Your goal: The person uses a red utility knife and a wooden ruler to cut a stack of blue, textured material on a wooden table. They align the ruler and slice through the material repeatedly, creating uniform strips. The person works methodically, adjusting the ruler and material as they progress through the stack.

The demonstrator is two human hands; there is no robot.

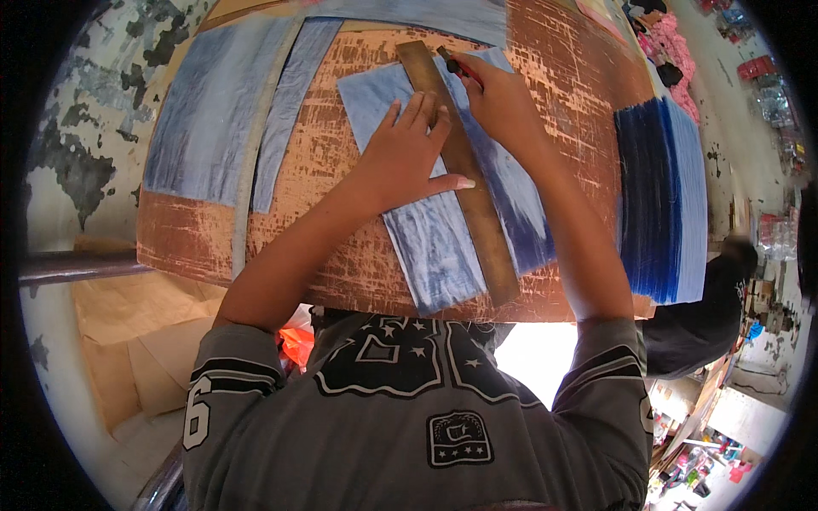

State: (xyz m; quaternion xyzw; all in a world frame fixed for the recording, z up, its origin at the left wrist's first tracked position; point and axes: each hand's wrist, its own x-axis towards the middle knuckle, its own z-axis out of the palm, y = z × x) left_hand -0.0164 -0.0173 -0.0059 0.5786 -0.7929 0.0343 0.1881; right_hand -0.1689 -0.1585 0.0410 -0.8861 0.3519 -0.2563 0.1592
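Observation:
My left hand (409,149) lies with its fingers spread, pressing on a long brown straightedge (464,166) and the sheet beside it. The straightedge runs slantwise across a blue and white streaked sheet (434,251), which shows on both sides of it. Near the straightedge's far end, my right hand (503,102) is closed around a red and black utility knife (464,70). The knife's tip is close to the straightedge's right side; whether it touches the sheet I cannot tell. All of this rests on a worn brown table (571,94).
At the left lie a wide blue sheet (209,119), a narrow blue strip (294,119) and a long pale strip (264,111). Another blue sheet (417,15) lies at the far edge. A thick stack of blue sheets (663,200) stands at the right. A person in dark clothing (699,324) is beyond it.

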